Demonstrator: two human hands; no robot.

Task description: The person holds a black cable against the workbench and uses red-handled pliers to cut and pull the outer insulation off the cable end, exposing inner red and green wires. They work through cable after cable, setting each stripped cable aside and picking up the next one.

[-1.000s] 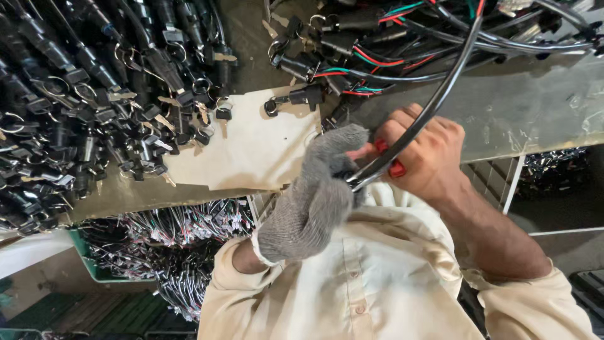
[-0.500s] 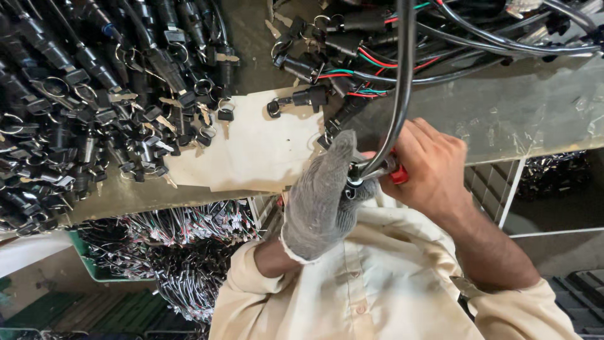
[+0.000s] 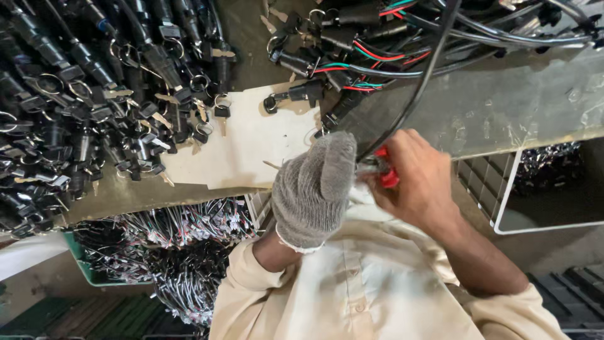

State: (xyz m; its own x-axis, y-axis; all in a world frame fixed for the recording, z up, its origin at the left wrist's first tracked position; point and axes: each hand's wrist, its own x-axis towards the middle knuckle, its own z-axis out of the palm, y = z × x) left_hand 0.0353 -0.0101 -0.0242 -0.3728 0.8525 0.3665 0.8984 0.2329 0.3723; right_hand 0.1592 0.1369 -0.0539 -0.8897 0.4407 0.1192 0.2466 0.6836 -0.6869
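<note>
My left hand (image 3: 311, 189), in a grey knit glove, is closed around the lower end of a black cable (image 3: 415, 94). The cable runs from between my hands up to the top right. My bare right hand (image 3: 418, 182) grips a red-handled tool (image 3: 387, 176) right against the cable's end, touching the glove. The tool's tip is hidden between the two hands. Both hands hover over the near edge of a grey workbench (image 3: 503, 107), close to my cream shirt.
A big pile of black key switches with keys and rings (image 3: 82, 94) fills the left. A cardboard sheet (image 3: 251, 138) lies in the middle. More switches with coloured wires (image 3: 352, 56) sit at top. A green bin of wire bundles (image 3: 182, 252) and a white wire basket (image 3: 509, 189) stand below.
The black cable has swung sideways and back above my hands. My right hand has dropped slightly toward my body, still pressed to the glove. Both grips are unchanged.
</note>
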